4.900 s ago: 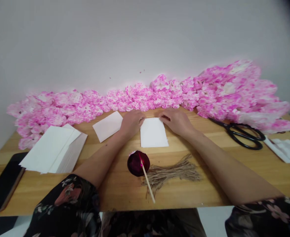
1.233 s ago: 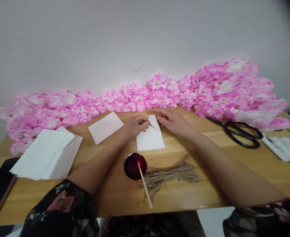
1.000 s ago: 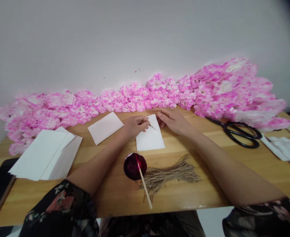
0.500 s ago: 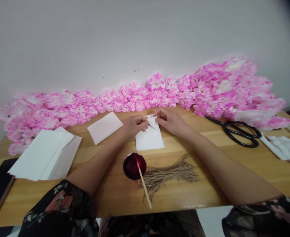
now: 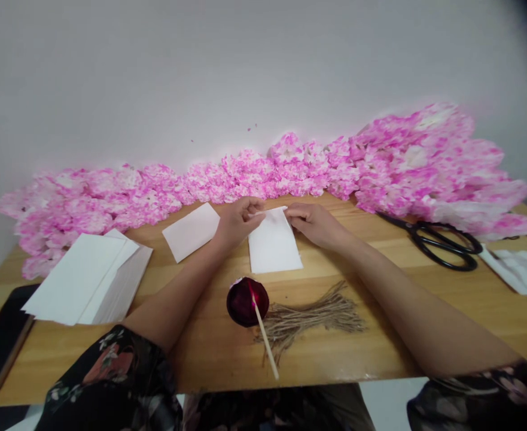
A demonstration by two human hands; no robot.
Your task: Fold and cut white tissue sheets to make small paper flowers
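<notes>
A white rectangular sheet of thin paper lies flat in the middle of the table. My left hand pinches at its far left corner, fingers curled and thumb pressed near the edge. At the far right corner my right hand has its fingers closed on the paper's edge. The far edge looks slightly raised between the hands. Nearer to me stands a small bowl of dark magenta liquid with a thin wooden stick leaning in it. Beside the bowl lies a bundle of brown twisted ties.
Pink and white paper flowers line the back of the wooden table. Left are a stack of white paper, a single sheet and a phone. Black scissors and folded white paper lie right.
The lifted, creased far part of the sheet now lies flatter. My left hand has moved slightly up to the far left corner; my right hand has shifted slightly right and down.
</notes>
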